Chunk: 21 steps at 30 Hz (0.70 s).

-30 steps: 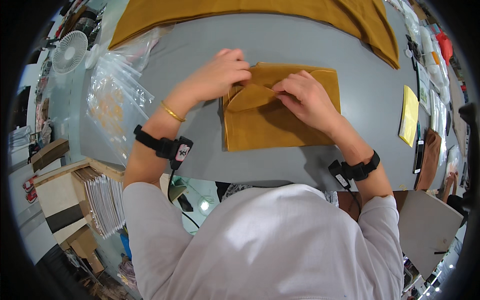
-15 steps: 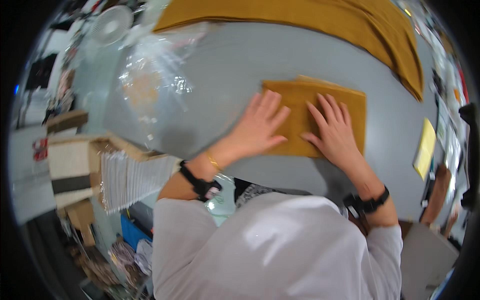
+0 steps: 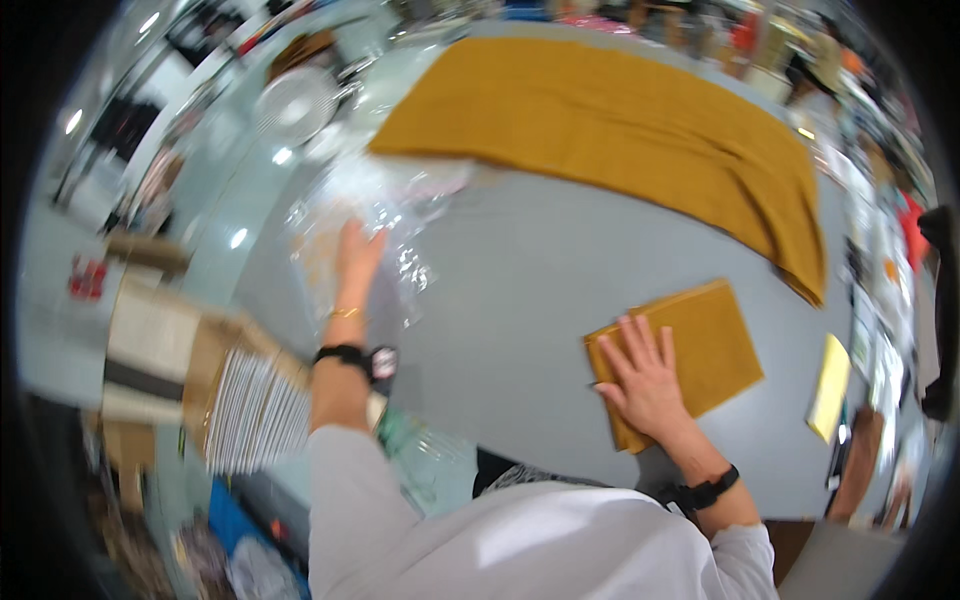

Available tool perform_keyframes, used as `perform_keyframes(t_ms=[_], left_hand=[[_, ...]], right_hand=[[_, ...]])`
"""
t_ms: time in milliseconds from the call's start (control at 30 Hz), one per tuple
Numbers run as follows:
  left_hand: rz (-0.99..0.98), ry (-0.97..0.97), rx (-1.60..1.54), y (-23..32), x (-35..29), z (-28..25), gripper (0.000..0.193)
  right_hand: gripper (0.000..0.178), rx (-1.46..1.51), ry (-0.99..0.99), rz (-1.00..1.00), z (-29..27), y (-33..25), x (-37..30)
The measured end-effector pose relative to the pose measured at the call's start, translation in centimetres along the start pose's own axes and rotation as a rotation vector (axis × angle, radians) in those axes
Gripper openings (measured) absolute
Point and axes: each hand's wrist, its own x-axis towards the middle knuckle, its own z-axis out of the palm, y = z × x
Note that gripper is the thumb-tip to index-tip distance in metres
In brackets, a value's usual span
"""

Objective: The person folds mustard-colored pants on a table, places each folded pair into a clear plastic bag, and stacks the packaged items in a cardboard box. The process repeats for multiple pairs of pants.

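A folded mustard-coloured cloth [image 3: 715, 345] lies at an angle on the grey table. My right hand [image 3: 645, 385] rests flat on its left part, fingers spread. At the left of the table my left hand [image 3: 358, 262] reaches over a pile of clear plastic bags [image 3: 400, 270]. Its thumb stands apart from the fingers, which are blurred; whether they touch the plastic is hard to see. A large spread of the same mustard cloth [image 3: 590, 110] covers the far side of the table.
An open carton [image 3: 205, 370] with a row of thin white sheets or packets stands left of the table. A yellow slip [image 3: 828, 390] lies at the right edge. Beyond the far left is a white fan [image 3: 298, 105]. Bare grey tabletop [image 3: 500, 300] lies between my hands.
My left hand has left the folded cloth and moved left to the plastic bags. The folded cloth now lies turned on the table, under my right hand alone. The view has shifted.
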Motion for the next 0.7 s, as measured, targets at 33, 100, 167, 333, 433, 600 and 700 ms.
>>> perform_keyframes(t_ms=[33, 100, 167, 333, 433, 600, 700], left_hand=[[-0.054, -0.345, 0.142, -3.9, 1.2, 0.9, 0.044], [-0.118, -0.333, 0.032, -9.0, 2.2, 3.1, 0.030], [-0.324, -0.397, -0.180, -10.5, 3.6, 3.3, 0.024], [-0.029, -0.170, -0.468, 3.3, 1.8, -2.9, 0.013], [0.331, -0.491, -0.609, 17.6, -5.3, -8.6, 0.015], [0.528, -0.891, -0.807, 32.9, -13.0, -16.2, 0.010], [0.548, -0.919, -0.799, 35.3, -15.0, -17.2, 0.009]], right_hand=[[0.073, -0.008, -0.014, -0.014, 0.0, 0.5, 0.0], [0.069, -0.021, -0.005, -0.046, -0.8, 1.9, 0.0], [0.067, 0.000, 0.043, -0.075, -2.0, 3.5, -0.1], [0.058, 0.105, 0.195, -0.111, -5.8, 3.5, 1.3], [0.045, -0.036, 0.483, -0.343, -9.6, -0.5, 2.6], [0.025, -0.145, 0.493, -0.452, -13.0, -5.1, 1.3], [0.019, 0.101, 0.486, -0.457, -12.4, -3.4, -1.6]])
